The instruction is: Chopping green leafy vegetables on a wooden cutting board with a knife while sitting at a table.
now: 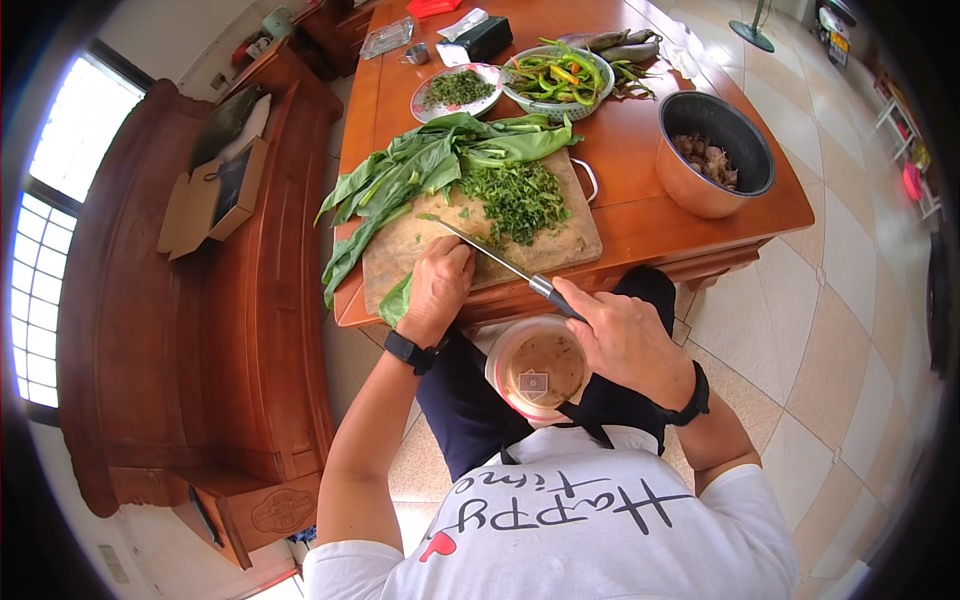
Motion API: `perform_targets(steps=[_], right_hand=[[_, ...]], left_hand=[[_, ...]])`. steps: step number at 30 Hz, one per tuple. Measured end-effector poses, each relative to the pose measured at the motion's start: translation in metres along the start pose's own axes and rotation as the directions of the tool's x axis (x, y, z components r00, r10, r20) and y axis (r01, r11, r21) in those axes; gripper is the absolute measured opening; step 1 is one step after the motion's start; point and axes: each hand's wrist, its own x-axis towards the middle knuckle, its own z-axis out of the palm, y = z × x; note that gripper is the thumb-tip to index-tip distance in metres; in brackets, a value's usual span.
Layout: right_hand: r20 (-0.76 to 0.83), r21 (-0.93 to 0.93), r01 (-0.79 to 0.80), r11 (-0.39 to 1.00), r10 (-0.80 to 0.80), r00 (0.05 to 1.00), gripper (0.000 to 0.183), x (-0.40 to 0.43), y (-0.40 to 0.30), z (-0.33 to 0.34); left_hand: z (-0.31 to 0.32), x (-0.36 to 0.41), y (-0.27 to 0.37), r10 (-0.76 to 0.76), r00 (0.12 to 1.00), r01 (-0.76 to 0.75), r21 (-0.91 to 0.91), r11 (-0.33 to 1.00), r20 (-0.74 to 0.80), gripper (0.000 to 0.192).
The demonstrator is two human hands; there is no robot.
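Note:
My right hand (626,341) grips the black handle of a kitchen knife (491,253), whose blade points up and left over a wooden cutting board (555,251). At the board's front edge, my left hand (441,281) has its fingers curled beside the blade, on a green leaf (396,301) that shows beneath the hand. A heap of chopped greens (521,201) lies on the board just beyond the blade. Whole leafy greens (420,161) stretch across the board's back and left side, partly overhanging the table's left edge.
Behind the board stand a plate of chopped herbs (459,88) and a colander of green peppers (559,79), with eggplants (630,45) beyond. A deep pot (712,154) holding what look like garlic bulbs is at the right. Between my knees stands a round bucket (536,367). A wooden bench (247,300) is at the left.

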Motion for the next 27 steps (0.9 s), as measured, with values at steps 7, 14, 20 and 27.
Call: perform_targets(steps=[7, 14, 20, 27], right_hand=[[0.07, 0.0, -0.036, 0.999, 0.036, 0.997, 0.047, 0.009, -0.006, 0.006], [-0.005, -0.063, -0.037, 0.997, 0.037, 0.999, 0.047, 0.035, 0.0, 0.043], [-0.193, 0.152, -0.015, 0.988, 0.045, 0.98, 0.048, 0.035, 0.022, 0.068], [-0.114, 0.061, -0.011, 0.998, 0.018, 0.993, 0.046, 0.01, 0.006, 0.032]], left_hand=[[0.0, -0.001, -0.002, -0.006, 1.0, 0.006, 0.007, 1.0, 0.002, 0.006], [-0.003, -0.002, -0.001, 0.026, 0.999, -0.026, 0.021, 0.999, 0.021, 0.006], [0.0, -0.005, -0.005, 0.01, 1.0, -0.01, -0.007, 1.0, -0.002, 0.011], [0.0, -0.004, -0.004, 0.007, 1.0, -0.008, 0.044, 0.999, 0.027, 0.007]])
